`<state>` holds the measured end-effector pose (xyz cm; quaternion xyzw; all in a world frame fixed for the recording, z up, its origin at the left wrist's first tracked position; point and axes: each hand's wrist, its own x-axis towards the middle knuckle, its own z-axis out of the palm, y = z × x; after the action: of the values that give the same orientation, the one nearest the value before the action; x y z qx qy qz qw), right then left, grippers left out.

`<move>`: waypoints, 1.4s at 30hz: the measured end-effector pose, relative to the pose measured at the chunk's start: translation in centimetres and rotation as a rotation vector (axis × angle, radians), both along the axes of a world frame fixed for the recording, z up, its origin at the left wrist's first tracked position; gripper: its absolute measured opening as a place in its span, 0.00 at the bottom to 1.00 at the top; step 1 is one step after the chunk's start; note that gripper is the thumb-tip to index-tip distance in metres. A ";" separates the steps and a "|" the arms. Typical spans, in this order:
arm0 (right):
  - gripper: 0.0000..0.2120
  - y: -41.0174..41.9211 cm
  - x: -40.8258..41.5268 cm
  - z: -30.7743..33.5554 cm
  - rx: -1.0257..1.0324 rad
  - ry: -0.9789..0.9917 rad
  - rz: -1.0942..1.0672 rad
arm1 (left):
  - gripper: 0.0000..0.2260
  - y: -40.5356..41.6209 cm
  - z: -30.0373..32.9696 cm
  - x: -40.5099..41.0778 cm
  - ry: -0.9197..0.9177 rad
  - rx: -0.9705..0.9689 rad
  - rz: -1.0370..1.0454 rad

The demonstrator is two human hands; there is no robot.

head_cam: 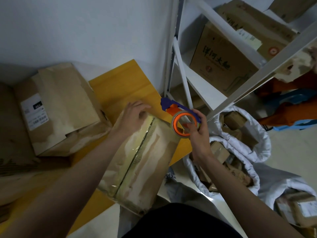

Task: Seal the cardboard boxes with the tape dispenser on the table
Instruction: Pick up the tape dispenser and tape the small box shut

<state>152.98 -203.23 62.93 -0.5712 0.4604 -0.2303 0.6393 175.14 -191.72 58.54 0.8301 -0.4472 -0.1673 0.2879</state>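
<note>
Far left: cardboard box with a white label [51, 107] sits on the yellow table [123, 83], top flaps rumpled, well apart from the hands.

Centre: the box being sealed [142, 162] lies on the table's near-right part, its near end overhanging the table edge. A clear tape strip [137, 152] runs lengthwise down the centre seam.

Left hand [133, 117]: fingers loosely bent, palm down, pressing on the far end of that box. Grips nothing.

Right hand [197, 131]: fingers and thumb curled round the tape dispenser [181, 117], an orange roll holder with a blue handle and cutter end, held just off the box's far-right corner, above the table edge. Cannot tell if tape still links it to the box.

Right: white metal shelving [193, 69] with printed cartons [223, 62]; on the floor, white sacks [240, 143] full of small parcels.
</note>
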 end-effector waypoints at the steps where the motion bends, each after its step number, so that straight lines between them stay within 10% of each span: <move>1: 0.19 -0.3 -0.1 0.2 -0.003 0.003 -0.009 | 0.16 -0.3 0.1 -1.2 0.024 0.029 -0.045; 4: 0.18 -1.4 -0.6 0.7 0.015 0.001 -0.060 | 0.26 -1.2 -0.3 -4.6 0.036 0.071 -0.132; 14: 0.20 -4.4 -1.5 1.1 0.011 0.026 -0.117 | 0.11 -3.0 -0.6 -6.8 0.099 0.059 0.019; 21: 0.20 -4.6 -1.4 1.7 0.018 -0.019 -0.013 | 0.56 -3.1 1.1 -9.3 0.062 0.370 0.680; 42: 0.15 -5.1 2.6 2.1 -0.119 0.079 0.396 | 0.56 -5.5 0.7 -20.0 -0.059 0.410 0.134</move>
<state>155.54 -208.30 65.01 -0.6961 0.3494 -0.1042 0.6185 155.15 -197.24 59.24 0.9037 -0.3559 -0.2108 0.1103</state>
